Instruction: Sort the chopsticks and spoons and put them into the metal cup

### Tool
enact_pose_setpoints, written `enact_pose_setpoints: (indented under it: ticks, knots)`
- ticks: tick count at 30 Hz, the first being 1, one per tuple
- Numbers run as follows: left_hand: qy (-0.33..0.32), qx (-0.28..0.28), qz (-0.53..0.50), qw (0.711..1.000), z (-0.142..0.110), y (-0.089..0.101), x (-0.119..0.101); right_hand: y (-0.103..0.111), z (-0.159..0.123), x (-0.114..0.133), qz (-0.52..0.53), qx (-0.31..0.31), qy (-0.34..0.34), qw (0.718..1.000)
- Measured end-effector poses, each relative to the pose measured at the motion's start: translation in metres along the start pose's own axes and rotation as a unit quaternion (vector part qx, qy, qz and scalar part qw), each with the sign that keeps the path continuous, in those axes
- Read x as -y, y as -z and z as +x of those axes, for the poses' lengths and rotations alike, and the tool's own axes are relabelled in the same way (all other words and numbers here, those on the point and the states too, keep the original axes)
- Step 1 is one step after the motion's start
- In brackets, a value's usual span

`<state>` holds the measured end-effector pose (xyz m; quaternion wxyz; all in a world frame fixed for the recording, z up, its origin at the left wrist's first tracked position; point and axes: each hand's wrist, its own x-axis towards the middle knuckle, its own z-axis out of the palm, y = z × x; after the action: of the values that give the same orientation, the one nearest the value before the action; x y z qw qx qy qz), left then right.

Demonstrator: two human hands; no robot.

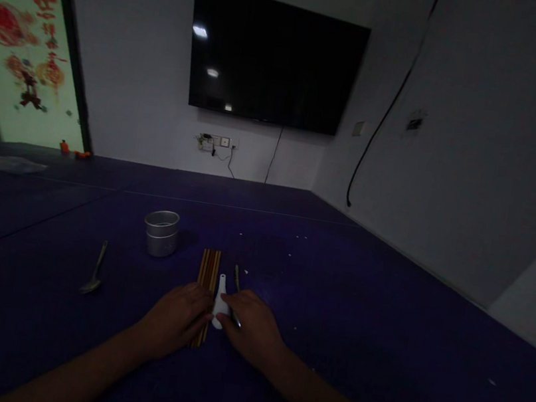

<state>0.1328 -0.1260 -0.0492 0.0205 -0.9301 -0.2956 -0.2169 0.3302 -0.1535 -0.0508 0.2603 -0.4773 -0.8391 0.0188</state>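
A row of wooden chopsticks (210,266) lies side by side on the purple surface. My left hand (176,317) rests across them, fingers stretched over the sticks and thumb a little apart. Just to their right lies a white soup spoon (221,286), its holed handle pointing away from me. My right hand (253,330) has its thumb and a finger on the white spoon's right side. Under that hand runs a slim metal utensil (236,275); its middle is hidden, so its kind is unclear.
To the left stand a metal cup (160,239) and a metal ladle-like spoon (93,282). Small white bits dot the purple surface (359,295). Beyond are a wall-mounted television (273,61), a hanging black cable (387,111) and a door with red decorations (23,50).
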Motion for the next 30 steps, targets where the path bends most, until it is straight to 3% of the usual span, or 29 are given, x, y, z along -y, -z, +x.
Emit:
enact_pose_setpoints:
  ticks: [30]
  knots:
    - [0.01,0.016,-0.016,1.0,-0.0004,0.002,-0.0022,0.004,-0.0009,0.0053,0.001,0.034,-0.021,0.999]
